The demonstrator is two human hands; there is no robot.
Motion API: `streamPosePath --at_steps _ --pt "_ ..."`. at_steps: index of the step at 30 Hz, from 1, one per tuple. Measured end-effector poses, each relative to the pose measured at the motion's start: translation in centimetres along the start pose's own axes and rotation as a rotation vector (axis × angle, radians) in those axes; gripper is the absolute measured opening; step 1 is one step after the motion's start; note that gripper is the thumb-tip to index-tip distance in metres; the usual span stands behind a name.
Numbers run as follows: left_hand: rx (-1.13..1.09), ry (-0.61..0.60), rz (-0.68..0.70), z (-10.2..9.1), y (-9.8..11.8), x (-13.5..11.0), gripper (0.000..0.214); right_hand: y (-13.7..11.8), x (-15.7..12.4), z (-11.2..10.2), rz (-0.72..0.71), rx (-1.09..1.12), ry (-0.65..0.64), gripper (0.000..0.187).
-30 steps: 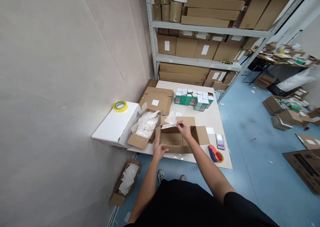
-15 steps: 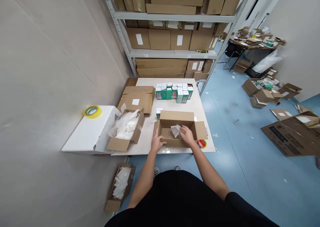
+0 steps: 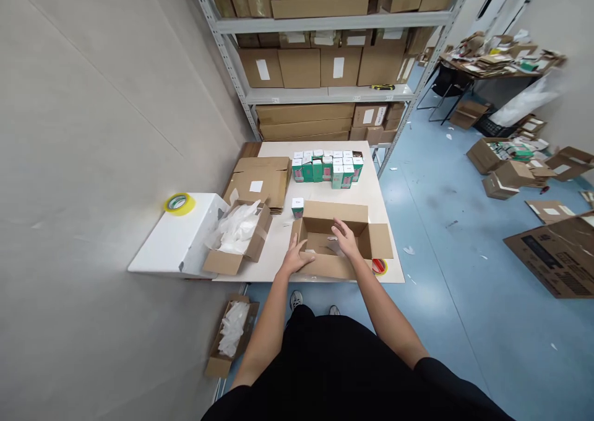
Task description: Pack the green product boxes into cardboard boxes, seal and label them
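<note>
Two bare hands are seen at an open cardboard box, which stands at the near edge of the tabletop, its flaps folded outward. The left hand is laid on the near left corner of the box with the thumb raised over the rim; whether its grip is closed on the wall cannot be told. The right hand is held over the inside of the box, its grip wide, fingers spread, and nothing is held in it. A small pale scrap is seen on the box floor just beside the fingertips; what it is cannot be made out.

One green-and-white carton stands upright just behind the far left corner of the box. More such cartons are grouped in rows at the far end of the tabletop. To the left, flattened cardboard boxes are stacked, and nearer, a smaller open box of clear plastic bags is set. A roll of yellow tape lies on a white cabinet beside the tabletop. A red tape dispenser is partly hidden by the right flap. Another box of plastic bags sits on the blue floor below. Shelves behind are filled with brown cartons.
</note>
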State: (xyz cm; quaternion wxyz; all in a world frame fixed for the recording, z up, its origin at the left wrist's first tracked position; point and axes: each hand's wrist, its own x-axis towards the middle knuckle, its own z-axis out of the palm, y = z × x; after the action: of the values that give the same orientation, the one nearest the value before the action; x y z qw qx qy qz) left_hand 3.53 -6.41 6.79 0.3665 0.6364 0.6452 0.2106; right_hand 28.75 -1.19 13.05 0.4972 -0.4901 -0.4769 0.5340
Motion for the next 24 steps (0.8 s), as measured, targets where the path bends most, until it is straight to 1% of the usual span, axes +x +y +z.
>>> streamPosePath --at_steps 1,3,6,10,13,15,17,19,24 --pt "-0.029 0.023 -0.013 -0.3 0.0 0.1 0.090 -0.1 0.4 0.8 0.005 0.006 -0.015 0.065" --pt "-0.077 0.097 -0.024 -1.3 -0.1 0.7 0.087 -0.3 1.4 2.5 0.029 0.016 -0.043 0.064" --pt "-0.141 0.207 -0.004 -3.3 -0.1 2.4 0.071 -0.2 3.0 5.4 0.078 0.041 -0.073 0.060" --pt "-0.264 0.278 -0.004 -6.5 -0.6 5.4 0.056 0.4 6.3 9.7 0.112 0.048 -0.089 0.057" --pt "-0.348 0.302 -0.027 -8.5 -1.3 7.9 0.054 1.4 9.8 12.7 0.171 0.047 -0.049 0.054" --pt "-0.396 0.308 -0.063 -9.4 -2.0 9.7 0.055 2.1 12.0 14.4 0.268 0.028 0.036 0.052" --pt "-0.427 0.301 -0.103 -9.9 -2.7 11.7 0.054 3.0 14.0 15.6 0.366 -0.029 0.131 0.052" --pt "-0.443 0.279 -0.138 -10.0 -3.4 13.8 0.054 3.8 15.6 16.5 0.411 -0.100 0.188 0.051" --pt "-0.451 0.169 -0.193 -9.4 -4.9 18.8 0.054 4.9 18.3 18.1 0.432 -0.196 0.203 0.043"
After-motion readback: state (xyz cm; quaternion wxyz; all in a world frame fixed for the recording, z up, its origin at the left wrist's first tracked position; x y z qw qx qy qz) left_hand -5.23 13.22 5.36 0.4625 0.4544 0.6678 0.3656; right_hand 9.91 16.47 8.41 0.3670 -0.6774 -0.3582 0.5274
